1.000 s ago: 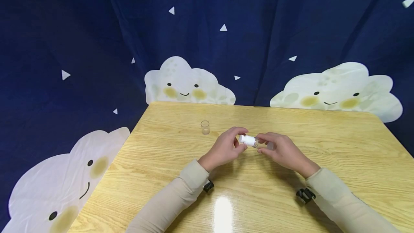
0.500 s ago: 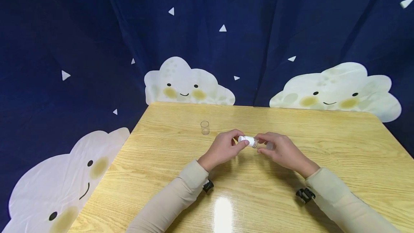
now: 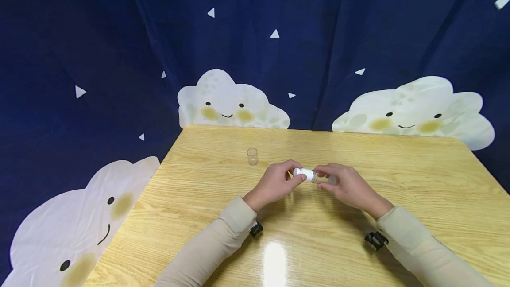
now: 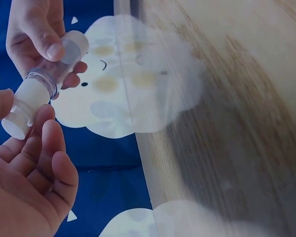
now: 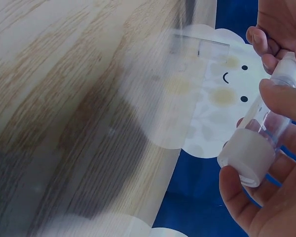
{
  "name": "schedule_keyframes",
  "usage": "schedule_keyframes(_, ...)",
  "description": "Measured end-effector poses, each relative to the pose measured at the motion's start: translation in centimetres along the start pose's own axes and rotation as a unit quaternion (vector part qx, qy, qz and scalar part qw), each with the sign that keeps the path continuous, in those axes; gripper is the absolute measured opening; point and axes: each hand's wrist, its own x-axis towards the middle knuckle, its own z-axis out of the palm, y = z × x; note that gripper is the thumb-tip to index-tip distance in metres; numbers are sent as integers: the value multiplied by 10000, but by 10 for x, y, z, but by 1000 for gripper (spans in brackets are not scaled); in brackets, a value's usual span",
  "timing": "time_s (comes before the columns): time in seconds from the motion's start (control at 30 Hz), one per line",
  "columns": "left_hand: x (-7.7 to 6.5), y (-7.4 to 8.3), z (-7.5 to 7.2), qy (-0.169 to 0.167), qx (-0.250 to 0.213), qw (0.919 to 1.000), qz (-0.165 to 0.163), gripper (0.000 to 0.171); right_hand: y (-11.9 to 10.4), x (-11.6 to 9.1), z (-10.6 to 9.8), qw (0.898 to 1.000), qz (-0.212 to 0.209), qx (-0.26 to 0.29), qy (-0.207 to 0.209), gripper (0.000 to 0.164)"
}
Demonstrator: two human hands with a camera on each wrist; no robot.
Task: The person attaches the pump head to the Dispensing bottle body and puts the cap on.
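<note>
A small clear pump bottle point(image 4: 69, 57) with a white head and a white base is held level above the table, between both hands. My left hand point(image 3: 276, 181) pinches its white head point(image 4: 27, 106) between thumb and fingers. On the other side, my right hand point(image 3: 351, 187) grips the clear body; in the right wrist view its fingers wrap below the white base point(image 5: 249, 155) and the thumb lies along the body. A clear open-topped cap point(image 3: 253, 157) stands upright on the table, beyond and left of the left hand.
Pale wood-grain table point(image 3: 199, 216) beneath the hands, with a bright light reflection near its front. A dark blue curtain point(image 3: 247, 48) printed with clouds hangs behind and to the left. Each forearm wears a black wrist device point(image 3: 376, 241).
Over the last second my left thumb has come over the bottle's white head and the left fingers have closed on it. The right hand and the cap stay put.
</note>
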Motion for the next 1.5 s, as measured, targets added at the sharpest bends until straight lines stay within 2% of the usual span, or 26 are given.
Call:
schedule_keyframes(0.33,-1,3,-1,-119,45,9999,44,28,0,0,1,9998,153,75,-95,33)
schedule_keyframes(0.6,0,3,1,-83,214,9985,491,28,3,-1,3,9999,106,121,-42,32)
schedule_keyframes(0.73,1,3,1,-65,363,9979,541,28,3,-1,3,9998,110,151,-78,32)
schedule_keyframes(0.8,0,3,1,-100,359,9981,500,34,3,-1,3,9998,103,153,-82,32)
schedule_keyframes(0.9,0,4,1,-240,289,9986,372,52,1,-1,2,9999,76,113,-58,34)
schedule_keyframes(1.03,0,4,2,-359,195,9992,-5,70,0,0,2,10000,43,59,-18,35)
schedule_keyframes(1.17,0,5,1,12,323,9989,-336,60,-1,0,2,9999,67,77,-75,35)
schedule_keyframes(1.3,0,5,0,386,519,9973,-352,44,-1,-1,3,9999,82,69,-107,34)
schedule_keyframes(1.5,-1,5,1,326,414,9983,-263,27,0,-1,3,9999,87,92,-118,33)
